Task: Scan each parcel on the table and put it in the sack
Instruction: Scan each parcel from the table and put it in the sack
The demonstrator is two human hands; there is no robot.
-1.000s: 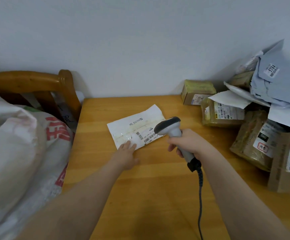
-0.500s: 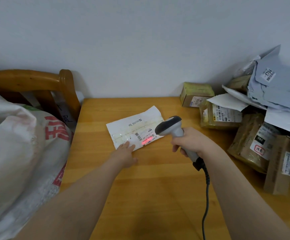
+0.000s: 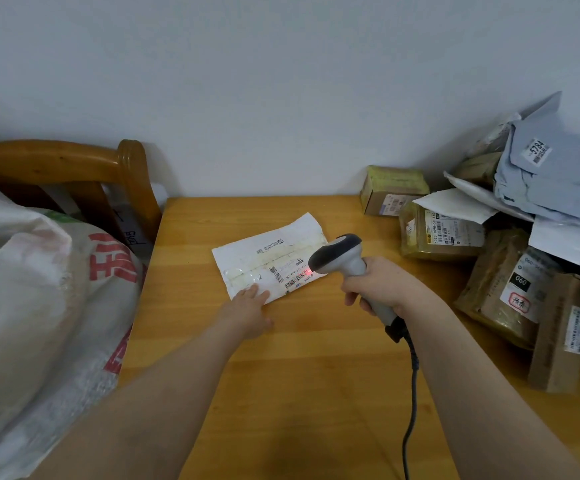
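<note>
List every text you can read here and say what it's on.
"5784": label on the grey mailer.
"060": black label on the brown parcel.
Sack: red print, cut off, unreadable.
White envelope: print too blurred.
Small box and taped parcel: labels too small.

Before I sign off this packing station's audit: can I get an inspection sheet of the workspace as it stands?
Surface: wooden table, grain showing between the arms.
Job's things: white parcel lies flat mid-table, red scan light on its barcode label; scanner aimed at it; sack, white with red print, off the table's left edge.
Clutter: pile of parcels on the right, boxes, taped packets and grey mailers, against the wall.
Hands: left hand rests straight fingers on the white parcel's near edge; right hand grips the scanner handle.
Cables: cable runs from the scanner handle toward the near table edge.
Surroundings: plain wall; wooden chair back behind the sack.
</note>
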